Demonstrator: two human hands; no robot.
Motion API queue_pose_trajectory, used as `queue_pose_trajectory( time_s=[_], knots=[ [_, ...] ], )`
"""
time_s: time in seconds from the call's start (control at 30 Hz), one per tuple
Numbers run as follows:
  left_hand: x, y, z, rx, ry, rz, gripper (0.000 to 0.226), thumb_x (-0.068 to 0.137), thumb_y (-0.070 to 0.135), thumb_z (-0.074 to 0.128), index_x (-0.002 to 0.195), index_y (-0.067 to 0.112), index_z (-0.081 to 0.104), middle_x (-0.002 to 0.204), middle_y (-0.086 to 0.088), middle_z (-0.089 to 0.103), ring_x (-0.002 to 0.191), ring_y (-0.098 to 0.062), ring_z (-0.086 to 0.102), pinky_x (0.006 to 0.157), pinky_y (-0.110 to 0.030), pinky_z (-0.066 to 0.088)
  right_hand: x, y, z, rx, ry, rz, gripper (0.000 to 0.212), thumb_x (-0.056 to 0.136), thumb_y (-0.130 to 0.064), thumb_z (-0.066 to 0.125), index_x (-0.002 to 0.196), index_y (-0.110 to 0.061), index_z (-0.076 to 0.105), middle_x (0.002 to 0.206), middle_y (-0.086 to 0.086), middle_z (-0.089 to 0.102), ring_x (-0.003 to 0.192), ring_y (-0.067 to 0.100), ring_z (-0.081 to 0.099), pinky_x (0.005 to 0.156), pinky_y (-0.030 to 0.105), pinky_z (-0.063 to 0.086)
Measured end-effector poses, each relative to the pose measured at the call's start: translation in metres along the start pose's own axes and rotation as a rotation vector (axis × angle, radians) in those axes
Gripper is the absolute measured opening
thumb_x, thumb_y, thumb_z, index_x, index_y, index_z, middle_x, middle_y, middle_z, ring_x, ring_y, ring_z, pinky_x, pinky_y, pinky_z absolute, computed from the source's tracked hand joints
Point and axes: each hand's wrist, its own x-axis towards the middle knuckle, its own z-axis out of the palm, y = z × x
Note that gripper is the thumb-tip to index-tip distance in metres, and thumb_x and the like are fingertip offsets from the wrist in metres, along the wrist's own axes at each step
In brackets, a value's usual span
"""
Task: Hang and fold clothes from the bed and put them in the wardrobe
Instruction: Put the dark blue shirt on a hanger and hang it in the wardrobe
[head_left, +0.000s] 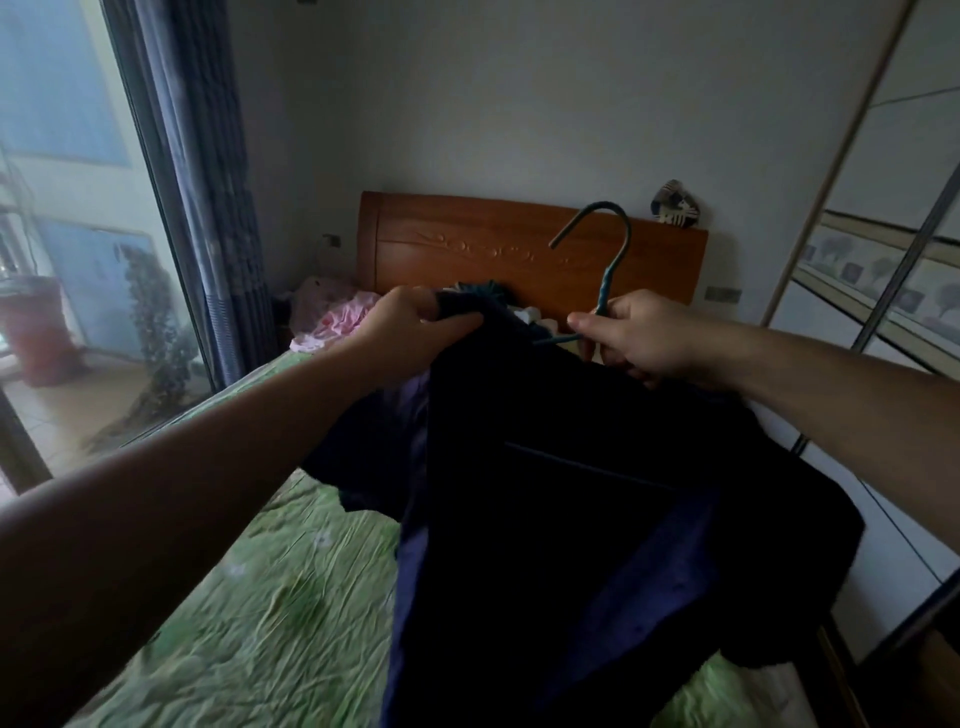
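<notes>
A dark navy garment (571, 493) hangs in front of me over the bed (270, 597), which has a green crumpled sheet. My left hand (410, 332) pinches the garment's upper edge at the collar. My right hand (634, 335) grips the neck of a teal hanger (608, 265), its hook pointing up; the hanger's arms are mostly hidden inside the garment. More clothes, pink (337, 322) and teal (478, 291), lie near the headboard. The wardrobe (883, 291) with sliding doors stands on the right.
A wooden headboard (493, 244) stands against the far wall with a patterned object (675, 205) on top. On the left, a glass door and blue curtain (208, 182) look onto a balcony. A narrow gap separates the bed and the wardrobe.
</notes>
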Motion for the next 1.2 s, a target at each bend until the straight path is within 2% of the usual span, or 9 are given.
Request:
queue_pose_trajectory(
  time_s=[0.13, 0.37, 0.5, 0.63, 0.7, 0.83, 0.93, 1.03, 1.2],
  knots=[
    [-0.003, 0.012, -0.003, -0.521, -0.054, -0.328, 0.023, 0.083, 0.03, 0.071, 0.092, 0.009, 0.072, 0.086, -0.009, 0.075, 0.075, -0.018, 0.071, 0.064, -0.025, 0.056, 0.0, -0.002, -0.002, -0.112, 0.061, -0.023, 0.041, 0.094, -0.048, 0.05, 0.087, -0.012, 0.067, 0.056, -0.001, 0.049, 0.041, 0.009, 0.043, 0.044, 0.023, 0.033],
    [-0.008, -0.024, 0.001, -0.389, -0.145, -0.572, 0.039, 0.087, 0.033, 0.066, 0.103, -0.003, 0.066, 0.091, -0.016, 0.068, 0.069, -0.017, 0.065, 0.061, -0.025, 0.055, -0.002, -0.007, -0.007, 0.103, 0.085, -0.056, 0.032, 0.1, -0.031, 0.046, 0.111, -0.004, 0.06, 0.06, 0.0, 0.043, 0.04, 0.008, 0.033, 0.036, 0.022, 0.029],
    [0.002, -0.018, 0.008, -0.71, -0.128, -0.557, 0.029, 0.092, 0.028, 0.061, 0.109, 0.005, 0.064, 0.085, -0.009, 0.067, 0.064, -0.013, 0.065, 0.052, -0.022, 0.053, -0.009, -0.009, -0.002, 0.122, -0.059, -0.037, 0.022, 0.102, -0.028, 0.039, 0.108, -0.015, 0.056, 0.06, -0.002, 0.04, 0.043, 0.008, 0.03, 0.038, 0.022, 0.027],
    [0.008, -0.018, 0.03, 0.139, 0.028, -0.272, 0.044, 0.087, 0.041, 0.065, 0.123, 0.023, 0.05, 0.102, -0.001, 0.057, 0.083, -0.015, 0.06, 0.068, -0.027, 0.049, -0.008, -0.009, 0.003, 0.224, -0.046, -0.026, 0.017, 0.103, -0.023, 0.038, 0.104, -0.02, 0.055, 0.057, -0.001, 0.04, 0.039, 0.007, 0.03, 0.036, 0.019, 0.025],
    [0.006, -0.017, 0.037, 0.332, 0.045, -0.044, 0.048, 0.085, 0.048, 0.064, 0.127, 0.031, 0.05, 0.118, -0.001, 0.053, 0.103, -0.017, 0.055, 0.085, -0.032, 0.047, -0.009, -0.009, 0.005, 0.256, -0.038, -0.016, 0.015, 0.103, -0.022, 0.039, 0.101, -0.02, 0.053, 0.057, -0.001, 0.041, 0.04, 0.007, 0.03, 0.036, 0.019, 0.024],
    [0.008, -0.013, 0.038, 0.49, -0.039, 0.308, 0.033, 0.079, 0.033, 0.072, 0.111, 0.025, 0.069, 0.11, 0.002, 0.065, 0.099, -0.015, 0.06, 0.083, -0.028, 0.047, -0.013, -0.009, 0.009, 0.253, -0.018, -0.015, 0.014, 0.103, -0.022, 0.038, 0.098, -0.02, 0.052, 0.059, -0.001, 0.041, 0.041, 0.007, 0.03, 0.035, 0.019, 0.024],
    [0.014, -0.01, 0.038, 0.526, 0.082, 0.356, 0.023, 0.081, 0.018, 0.062, 0.098, 0.022, 0.076, 0.097, -0.002, 0.072, 0.083, -0.02, 0.066, 0.076, -0.029, 0.053, -0.015, -0.008, 0.009, 0.269, -0.031, 0.013, 0.016, 0.103, -0.022, 0.037, 0.104, -0.017, 0.052, 0.06, 0.0, 0.04, 0.041, 0.006, 0.029, 0.035, 0.019, 0.023],
    [0.015, 0.003, 0.042, 0.448, 0.147, 0.303, 0.018, 0.083, 0.012, 0.062, 0.091, 0.018, 0.077, 0.087, 0.004, 0.073, 0.071, -0.009, 0.062, 0.071, -0.019, 0.048, -0.016, -0.009, 0.011, 0.37, -0.07, 0.068, 0.017, 0.104, -0.022, 0.036, 0.108, -0.015, 0.051, 0.062, -0.001, 0.037, 0.04, 0.006, 0.027, 0.035, 0.017, 0.021],
    [0.005, 0.022, 0.058, 0.471, -0.133, 0.367, 0.029, 0.08, 0.011, 0.065, 0.107, 0.018, 0.068, 0.097, 0.002, 0.063, 0.081, -0.013, 0.058, 0.071, -0.025, 0.045, -0.009, -0.014, 0.012, 0.594, -0.083, 0.104, 0.021, 0.103, -0.017, 0.034, 0.091, -0.011, 0.05, 0.063, 0.001, 0.035, 0.042, 0.006, 0.025, 0.035, 0.016, 0.018]
  ],
)
